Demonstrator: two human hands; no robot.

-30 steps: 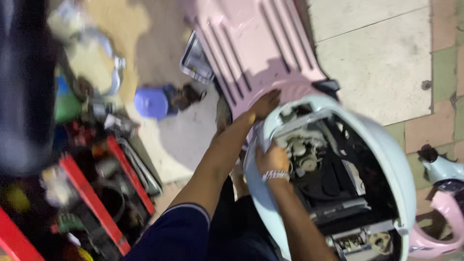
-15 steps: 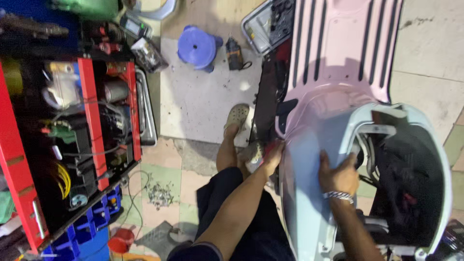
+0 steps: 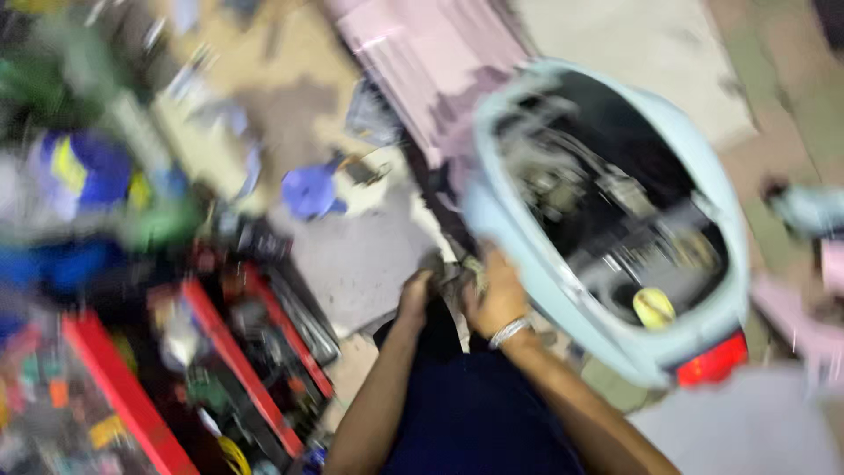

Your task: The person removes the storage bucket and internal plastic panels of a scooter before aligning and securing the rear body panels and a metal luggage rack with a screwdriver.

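The frame is motion-blurred. My left hand (image 3: 413,295) and my right hand (image 3: 494,297), which wears a metal bracelet (image 3: 510,332), are close together low against the left side of a pale blue scooter body (image 3: 607,339). Something small and dark sits between the hands; its kind is not clear. The scooter's seat compartment (image 3: 615,202) is open, showing dark parts and wiring. A yellow round part (image 3: 653,306) lies near the red tail light (image 3: 712,361). A pink floorboard panel (image 3: 431,53) extends from the scooter's front. My dark blue trousers fill the bottom centre.
A red tool cart (image 3: 220,343) crammed with tools stands at lower left. A small blue stool (image 3: 309,192) sits on the floor beyond my hands. Blurred blue and green items crowd the left edge. Parts of another scooter (image 3: 809,211) show at the right.
The view swung and blurred. Both hands dropped from the scooter's rim and pulled together at its lower side near my knees.
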